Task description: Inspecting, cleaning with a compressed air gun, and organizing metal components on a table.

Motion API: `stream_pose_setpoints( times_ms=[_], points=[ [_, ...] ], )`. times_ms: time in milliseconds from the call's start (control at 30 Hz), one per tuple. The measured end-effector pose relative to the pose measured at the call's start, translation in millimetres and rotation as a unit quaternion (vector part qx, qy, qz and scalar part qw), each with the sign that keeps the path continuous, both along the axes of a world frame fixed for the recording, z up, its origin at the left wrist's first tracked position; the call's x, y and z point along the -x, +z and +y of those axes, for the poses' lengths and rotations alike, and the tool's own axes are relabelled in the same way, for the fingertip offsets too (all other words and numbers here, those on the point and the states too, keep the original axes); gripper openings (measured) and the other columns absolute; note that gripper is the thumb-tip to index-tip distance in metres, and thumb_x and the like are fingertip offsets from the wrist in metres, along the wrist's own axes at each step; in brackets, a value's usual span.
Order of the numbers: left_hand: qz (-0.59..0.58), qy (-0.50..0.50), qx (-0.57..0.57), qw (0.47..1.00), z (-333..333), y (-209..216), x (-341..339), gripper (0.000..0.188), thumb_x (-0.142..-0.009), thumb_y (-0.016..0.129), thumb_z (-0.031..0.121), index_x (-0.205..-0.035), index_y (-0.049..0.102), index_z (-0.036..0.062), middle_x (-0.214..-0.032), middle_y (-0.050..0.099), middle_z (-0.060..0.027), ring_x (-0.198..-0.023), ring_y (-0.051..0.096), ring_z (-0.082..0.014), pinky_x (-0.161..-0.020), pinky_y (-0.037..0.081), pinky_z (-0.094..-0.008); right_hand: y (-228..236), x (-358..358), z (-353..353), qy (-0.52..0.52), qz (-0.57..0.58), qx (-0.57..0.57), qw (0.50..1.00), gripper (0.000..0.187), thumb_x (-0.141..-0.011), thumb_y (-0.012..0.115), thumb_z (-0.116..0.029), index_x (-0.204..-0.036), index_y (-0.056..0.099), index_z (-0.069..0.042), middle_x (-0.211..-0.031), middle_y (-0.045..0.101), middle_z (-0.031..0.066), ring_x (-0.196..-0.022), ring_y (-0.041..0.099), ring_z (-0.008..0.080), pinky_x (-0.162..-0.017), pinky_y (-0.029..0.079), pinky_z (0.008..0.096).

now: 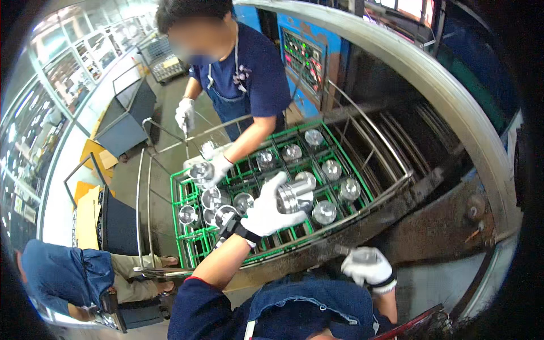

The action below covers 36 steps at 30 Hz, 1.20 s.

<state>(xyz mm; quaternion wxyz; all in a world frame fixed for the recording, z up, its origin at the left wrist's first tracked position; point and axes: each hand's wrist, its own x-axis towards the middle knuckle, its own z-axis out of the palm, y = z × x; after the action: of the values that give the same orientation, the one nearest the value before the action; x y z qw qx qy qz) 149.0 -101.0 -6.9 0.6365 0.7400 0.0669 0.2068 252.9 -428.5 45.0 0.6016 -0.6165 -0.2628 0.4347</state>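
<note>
My left hand [263, 214], in a white glove with a dark wrist strap, is wrapped round a clear, shiny glass jar [288, 198] tilted above a green wire rack [368, 192]. Beneath and around it, several clear glass jars [324, 212] stand in the rack's compartments. Closer to my body, my right hand [368, 266], also gloved in white, is curled beside the rack's near edge. A thin dark tip [342, 249] sticks out by its fingers, but I cannot make out what it belongs to.
Across the rack, a co-worker's gloved hand [218, 170] is at a glass jar [201, 171]; their other gloved hand [185, 115] holds a thin tool. A metal rail [391, 156] surrounds the rack. A blue control cabinet [306, 62] stands behind. Another person [68, 277] is at the lower left.
</note>
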Motion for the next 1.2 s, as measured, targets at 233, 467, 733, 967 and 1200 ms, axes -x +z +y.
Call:
stream_pose_setpoints(
  times_ms=[233,467,733,967,1200],
  points=[
    [-0.04,0.086,-0.213,0.973,14.0,20.8,21.3,0.113,-0.065,0.091,0.015,-0.154,0.022,0.0058,-0.138,0.053,-0.0189,-0.124,0.058,-0.0289,-0.107,0.046,-0.0434,16.6,-0.9,32.5,0.046,0.082,0.035,0.995,0.019,-0.088,0.077,-0.017,-0.098,0.07,-0.002,-0.069,0.065,0.0012,-0.048,0.056,0.0075,-0.041,0.042,0.023],
    [-0.019,0.102,-0.341,0.934,11.4,32.6,27.3,0.106,-0.061,0.09,0.02,-0.149,0.034,0.0012,-0.139,0.05,-0.0215,-0.129,0.053,-0.0356,-0.11,0.043,-0.0431,19.0,4.2,43.3,0.037,0.051,0.074,0.995,0.018,-0.088,0.077,-0.016,-0.099,0.07,-0.003,-0.068,0.065,0.0001,-0.05,0.057,0.0064,-0.044,0.043,0.0228],
    [-0.058,0.074,-0.082,0.992,16.0,5.7,20.9,0.112,-0.058,0.092,0.013,-0.148,0.025,0.0071,-0.137,0.049,-0.0169,-0.119,0.058,-0.0288,-0.1,0.05,-0.042,16.9,9.6,39.6,0.025,0.027,0.054,0.998,0.016,-0.089,0.077,-0.015,-0.097,0.072,-0.002,-0.073,0.068,0.0015,-0.05,0.057,0.0066,-0.045,0.043,0.022],
    [-0.09,-0.099,0.572,0.809,27.0,32.7,20.0,0.067,-0.097,0.049,0.049,-0.144,0.045,0.0022,-0.13,0.062,-0.02,-0.113,0.064,-0.0311,-0.1,0.052,-0.0473,18.5,12.5,41.0,0.113,0.041,0.092,0.988,0.015,-0.09,0.076,-0.017,-0.094,0.072,-0.003,-0.069,0.066,0.0003,-0.049,0.057,0.0067,-0.044,0.043,0.0227],
    [-0.088,-0.007,0.414,0.906,29.2,32.0,18.2,0.084,-0.087,0.069,0.039,-0.154,0.032,0.0042,-0.139,0.055,-0.0177,-0.125,0.058,-0.033,-0.107,0.048,-0.049,13.1,16.3,58.6,0.045,0.08,0.076,0.993,0.017,-0.088,0.077,-0.017,-0.095,0.07,-0.004,-0.068,0.063,-0.0019,-0.048,0.055,0.0058,-0.043,0.042,0.0217]
  ],
)
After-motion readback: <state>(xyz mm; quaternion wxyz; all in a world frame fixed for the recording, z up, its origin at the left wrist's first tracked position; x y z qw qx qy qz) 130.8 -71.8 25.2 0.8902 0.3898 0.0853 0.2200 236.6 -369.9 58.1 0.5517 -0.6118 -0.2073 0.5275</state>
